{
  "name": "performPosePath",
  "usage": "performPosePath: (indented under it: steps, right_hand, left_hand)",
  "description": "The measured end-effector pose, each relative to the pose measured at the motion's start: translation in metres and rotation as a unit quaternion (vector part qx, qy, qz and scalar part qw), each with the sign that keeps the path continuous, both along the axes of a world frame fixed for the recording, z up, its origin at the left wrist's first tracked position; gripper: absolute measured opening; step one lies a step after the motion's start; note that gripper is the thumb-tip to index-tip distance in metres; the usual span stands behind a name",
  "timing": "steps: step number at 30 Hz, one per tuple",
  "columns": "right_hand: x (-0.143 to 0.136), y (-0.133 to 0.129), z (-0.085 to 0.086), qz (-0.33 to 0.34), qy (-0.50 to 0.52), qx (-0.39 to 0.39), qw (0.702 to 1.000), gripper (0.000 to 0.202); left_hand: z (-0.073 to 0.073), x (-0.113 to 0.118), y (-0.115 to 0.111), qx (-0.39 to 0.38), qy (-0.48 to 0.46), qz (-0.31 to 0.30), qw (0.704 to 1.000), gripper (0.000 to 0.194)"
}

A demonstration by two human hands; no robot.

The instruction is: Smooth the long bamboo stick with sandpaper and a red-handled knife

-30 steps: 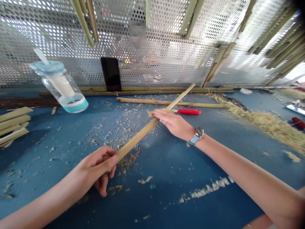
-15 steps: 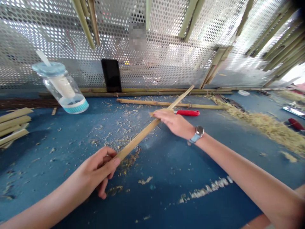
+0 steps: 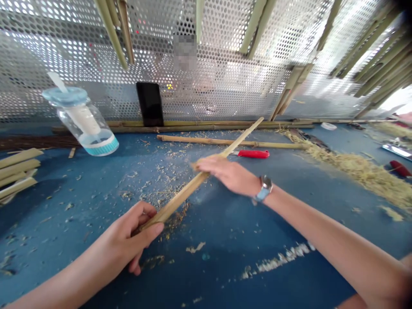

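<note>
A long split bamboo strip slants up from lower left to upper right above the blue table. Its near end is gripped by my left hand, thumb on top and fingers curled underneath. My right hand, with a watch on its wrist, lies across the middle of the strip, fingers together. From under those fingertips pokes the edge of a small tan sheet that looks like sandpaper; most of it is hidden. Just beyond the right hand lies a red-handled knife, its blade partly covered by the strip.
A bamboo stick lies across the table behind the strip. A clear bottle and a phone stand at the back, before a perforated metal screen. Split strips lie left; shavings are heaped right.
My right hand has slid down the bamboo strip, toward my left hand. The left hand keeps its hold, and the strip has turned slightly in it.
</note>
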State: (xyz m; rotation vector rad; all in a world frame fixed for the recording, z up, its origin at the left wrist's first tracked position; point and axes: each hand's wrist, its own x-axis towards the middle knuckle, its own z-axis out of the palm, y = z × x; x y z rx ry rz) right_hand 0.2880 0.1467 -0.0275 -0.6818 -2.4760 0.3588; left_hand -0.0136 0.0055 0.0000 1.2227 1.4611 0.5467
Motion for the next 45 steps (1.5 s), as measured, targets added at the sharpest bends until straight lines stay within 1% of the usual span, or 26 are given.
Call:
performPosePath:
  steps: [3,4,5,6,7,8,10,12,13,14,15,16,17,19,21,22,23,24,28,30,31,33,36,38,42,45]
  right_hand:
    - [0.053,0.044,0.001,-0.174,0.004,-0.035,0.984,0.043]
    - [0.063,0.052,0.001,-0.210,0.008,-0.041,0.977,0.042]
    - [0.067,0.054,0.001,-0.227,0.012,-0.043,0.973,0.042]
    - [0.064,0.050,0.001,-0.225,0.015,-0.040,0.973,0.042]
    - [0.055,0.042,0.000,-0.202,0.018,-0.032,0.979,0.043]
    - [0.041,0.030,-0.001,-0.162,0.020,-0.023,0.986,0.043]
    - [0.006,0.001,-0.002,-0.052,0.027,-0.004,0.998,0.045]
    - [-0.025,-0.023,-0.004,0.055,0.020,0.000,0.998,0.047]
    - [-0.033,-0.030,-0.004,0.092,0.018,-0.001,0.996,0.049]
    - [-0.036,-0.031,-0.004,0.110,0.018,-0.003,0.994,0.050]
    - [-0.033,-0.027,-0.004,0.109,0.020,-0.006,0.994,0.051]
    - [-0.024,-0.018,-0.004,0.089,0.024,-0.009,0.996,0.051]
    - [-0.011,-0.007,-0.005,0.053,0.027,-0.013,0.998,0.050]
    - [0.020,0.020,-0.005,-0.046,0.031,-0.021,0.998,0.047]
    - [0.043,0.038,-0.005,-0.144,0.040,-0.029,0.988,0.043]
    - [0.047,0.041,-0.004,-0.170,0.043,-0.030,0.984,0.042]
    - [0.047,0.039,-0.004,-0.178,0.045,-0.030,0.983,0.042]
    - [0.042,0.033,-0.003,-0.167,0.045,-0.027,0.984,0.041]
    - [0.003,-0.002,-0.004,-0.058,0.037,-0.011,0.998,0.043]
    - [-0.006,-0.008,-0.004,-0.019,0.031,-0.007,0.999,0.044]
    - [-0.005,-0.005,-0.004,-0.010,0.029,-0.009,0.999,0.044]
    - [0.006,0.007,-0.005,-0.025,0.030,-0.018,0.999,0.042]
    - [0.025,0.025,-0.004,-0.105,0.052,-0.047,0.992,0.042]
    - [0.028,0.026,-0.003,-0.127,0.072,-0.074,0.987,0.042]
    - [0.017,0.014,0.001,-0.075,0.098,-0.120,0.985,0.043]
    - [0.014,0.009,0.004,-0.065,0.095,-0.134,0.984,0.045]
  left_hand:
    - [0.000,-0.001,0.000,0.008,0.008,-0.016,1.000,0.042]
    - [0.000,-0.002,0.000,0.009,0.010,-0.021,1.000,0.042]
    - [-0.002,-0.004,0.001,0.009,0.011,-0.023,1.000,0.042]
    - [-0.003,-0.005,0.002,0.007,0.011,-0.027,1.000,0.044]
    - [-0.004,-0.007,0.003,0.004,0.008,-0.032,0.999,0.046]
    - [-0.006,-0.009,0.004,-0.001,0.006,-0.042,0.999,0.049]
    - [-0.008,-0.012,0.006,-0.010,0.009,-0.067,0.998,0.053]
    - [-0.009,-0.015,0.008,-0.018,0.022,-0.085,0.996,0.054]
    - [-0.010,-0.015,0.008,-0.024,0.028,-0.088,0.995,0.056]
    - [-0.010,-0.015,0.009,-0.029,0.028,-0.089,0.995,0.060]
    - [-0.011,-0.015,0.009,-0.034,0.026,-0.086,0.995,0.065]
    - [-0.011,-0.015,0.010,-0.039,0.022,-0.085,0.995,0.069]
    - [-0.012,-0.015,0.010,-0.042,0.017,-0.084,0.995,0.071]
    - [-0.014,-0.016,0.011,-0.047,0.005,-0.085,0.995,0.067]
    - [-0.015,-0.016,0.011,-0.053,-0.007,-0.090,0.994,0.061]
    - [-0.015,-0.016,0.010,-0.058,-0.013,-0.092,0.994,0.059]
    - [-0.015,-0.016,0.010,-0.061,-0.014,-0.089,0.994,0.059]
    - [-0.014,-0.015,0.010,-0.062,-0.012,-0.083,0.995,0.060]
    - [-0.006,-0.012,0.009,-0.081,0.041,-0.066,0.994,0.068]
    - [-0.001,-0.010,0.009,-0.093,0.074,-0.079,0.990,0.069]
    - [0.001,-0.009,0.009,-0.095,0.086,-0.083,0.988,0.069]
    - [0.005,-0.009,0.009,-0.094,0.094,-0.090,0.987,0.066]
    - [0.006,-0.010,0.009,-0.094,0.070,-0.100,0.988,0.060]
    - [0.004,-0.013,0.009,-0.099,0.056,-0.120,0.986,0.060]
    - [0.002,-0.015,0.008,-0.118,0.075,-0.151,0.979,0.072]
    - [0.003,-0.014,0.009,-0.117,0.083,-0.154,0.978,0.075]
